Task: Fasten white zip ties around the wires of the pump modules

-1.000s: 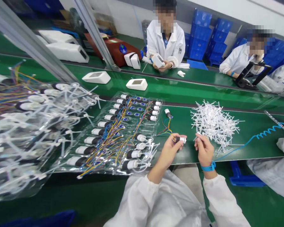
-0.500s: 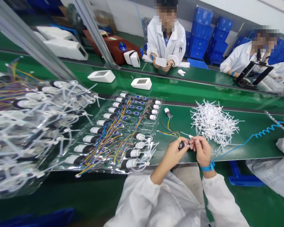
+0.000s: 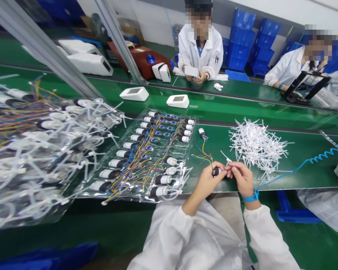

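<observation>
My left hand is closed round a small black cylindrical motor with thin coloured wires running from it. Close against its fingertips, my right hand pinches a white cable tie, whose tail sticks up to the left. Fingers hide where the tie meets the motor. A second motor, white and black, lies on the green bench beyond my left hand, its wires trailing toward it. Right of my hands is a heap of loose white cable ties.
Left, a clear plastic tray holds rows of wired motors; more trays with motors and ties are stacked beyond. White devices stand on the green conveyor. A blue coiled cord runs to my right wristband. Co-workers sit opposite.
The view has swung slightly left, so the scene sits further right in the picture. My hands keep hold of the motor and cable tie, fingertips together, with only slight finger movement.
</observation>
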Motion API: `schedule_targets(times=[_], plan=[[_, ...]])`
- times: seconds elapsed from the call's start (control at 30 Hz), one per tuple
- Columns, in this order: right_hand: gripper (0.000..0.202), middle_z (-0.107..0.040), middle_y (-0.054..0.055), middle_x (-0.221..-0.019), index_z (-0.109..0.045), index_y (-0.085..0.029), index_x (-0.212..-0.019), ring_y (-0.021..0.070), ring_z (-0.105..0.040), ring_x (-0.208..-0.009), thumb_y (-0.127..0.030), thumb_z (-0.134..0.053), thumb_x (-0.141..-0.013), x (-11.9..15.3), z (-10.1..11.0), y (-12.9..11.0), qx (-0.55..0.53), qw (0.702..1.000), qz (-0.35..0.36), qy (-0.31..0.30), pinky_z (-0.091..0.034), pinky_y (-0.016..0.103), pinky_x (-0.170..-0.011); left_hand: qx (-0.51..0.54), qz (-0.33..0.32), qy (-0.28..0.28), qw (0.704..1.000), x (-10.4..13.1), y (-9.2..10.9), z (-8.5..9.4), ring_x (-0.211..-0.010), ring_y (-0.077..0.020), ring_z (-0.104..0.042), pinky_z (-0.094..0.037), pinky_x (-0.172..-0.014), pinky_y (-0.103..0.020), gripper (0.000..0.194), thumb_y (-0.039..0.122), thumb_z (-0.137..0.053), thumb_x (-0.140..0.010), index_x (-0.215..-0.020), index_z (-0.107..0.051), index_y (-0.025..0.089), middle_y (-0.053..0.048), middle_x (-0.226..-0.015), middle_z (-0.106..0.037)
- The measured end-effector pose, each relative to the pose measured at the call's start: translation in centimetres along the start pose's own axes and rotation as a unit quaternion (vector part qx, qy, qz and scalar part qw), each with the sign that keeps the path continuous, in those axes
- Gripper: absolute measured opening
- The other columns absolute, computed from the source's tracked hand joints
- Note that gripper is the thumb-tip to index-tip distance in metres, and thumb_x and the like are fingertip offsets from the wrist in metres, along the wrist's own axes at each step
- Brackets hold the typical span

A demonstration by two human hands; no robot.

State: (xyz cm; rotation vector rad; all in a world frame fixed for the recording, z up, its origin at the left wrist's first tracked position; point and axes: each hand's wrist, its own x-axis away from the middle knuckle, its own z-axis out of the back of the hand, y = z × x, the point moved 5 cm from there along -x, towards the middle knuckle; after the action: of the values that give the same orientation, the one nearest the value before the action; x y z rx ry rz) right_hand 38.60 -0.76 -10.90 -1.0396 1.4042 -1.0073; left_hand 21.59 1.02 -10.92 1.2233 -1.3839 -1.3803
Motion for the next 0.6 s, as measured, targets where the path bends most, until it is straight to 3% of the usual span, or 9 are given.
schedule_targets(times=[0.17, 0.27, 0.33, 0.4, 0.47, 0.6], plan=[[0.037, -0.080, 0.008, -0.115, -0.067, -0.032, -0.133, 0.0195, -0.076, -0.075, -0.039, -0.085, -0.101, 0.1, -0.4, -0.4, -0.097, 0.995, -0.003, -0.037, -0.058, 0.031, -0.059, 0.036, -0.013, 0.036, 0.999, -0.2, 0.3, 0.7, -0.091, -0.0214, -0.070, -0.053, -0.090, -0.033, 0.022, 0.037, -0.082, -0.091, -0.086, -0.069, 0.021, -0.004, -0.093, -0.075], [0.037, -0.078, 0.005, -0.115, -0.062, -0.035, -0.127, 0.0199, -0.077, -0.077, -0.034, -0.086, -0.099, 0.4, -0.1, -0.5, -0.132, 0.990, -0.001, -0.040, -0.057, 0.027, -0.055, 0.089, -0.010, 0.074, 0.993, -0.1, -0.1, 1.2, -0.093, -0.0206, -0.070, -0.052, -0.092, -0.032, 0.027, 0.038, -0.085, -0.091, -0.084, -0.066, 0.021, -0.004, -0.095, -0.075], [0.023, -0.078, 0.004, -0.107, -0.065, -0.032, -0.116, 0.0192, -0.076, -0.074, -0.036, -0.083, -0.102, 0.6, -0.1, -0.2, -0.124, 0.990, -0.012, -0.060, -0.055, 0.026, -0.053, 0.142, -0.009, 0.085, 0.986, 0.0, -0.5, 1.4, -0.093, -0.0202, -0.070, -0.052, -0.091, -0.032, 0.031, 0.040, -0.088, -0.090, -0.084, -0.065, 0.021, -0.003, -0.094, -0.075], [0.018, -0.077, 0.005, -0.097, -0.071, -0.027, -0.109, 0.0182, -0.072, -0.069, -0.043, -0.077, -0.107, 0.6, -0.5, 0.3, -0.081, 0.990, -0.041, -0.106, -0.052, 0.025, -0.051, 0.187, -0.015, 0.074, 0.979, 0.2, -0.6, 1.3, -0.090, -0.0198, -0.070, -0.053, -0.088, -0.031, 0.035, 0.044, -0.092, -0.087, -0.085, -0.065, 0.021, -0.003, -0.092, -0.075], [0.031, -0.077, 0.006, -0.092, -0.077, -0.024, -0.119, 0.0182, -0.068, -0.067, -0.053, -0.072, -0.108, 0.5, -0.9, 0.7, -0.023, 0.985, -0.064, -0.156, -0.053, 0.027, -0.054, 0.196, -0.023, 0.038, 0.980, 0.5, -0.4, 1.1, -0.084, -0.0194, -0.070, -0.054, -0.084, -0.031, 0.037, 0.047, -0.093, -0.087, -0.087, -0.066, 0.021, -0.003, -0.088, -0.076], [0.060, -0.077, 0.011, -0.114, -0.075, -0.026, -0.149, 0.0264, -0.071, -0.095, -0.068, -0.066, -0.107, 0.0, -1.0, 0.4, 0.098, 0.977, -0.032, -0.186, -0.062, 0.041, -0.089, 0.121, -0.024, -0.040, 0.992, 1.0, 0.5, 0.5, -0.080, -0.0203, -0.071, -0.056, -0.081, -0.032, 0.034, 0.047, -0.089, -0.090, -0.087, -0.069, 0.020, -0.004, -0.088, -0.077]])
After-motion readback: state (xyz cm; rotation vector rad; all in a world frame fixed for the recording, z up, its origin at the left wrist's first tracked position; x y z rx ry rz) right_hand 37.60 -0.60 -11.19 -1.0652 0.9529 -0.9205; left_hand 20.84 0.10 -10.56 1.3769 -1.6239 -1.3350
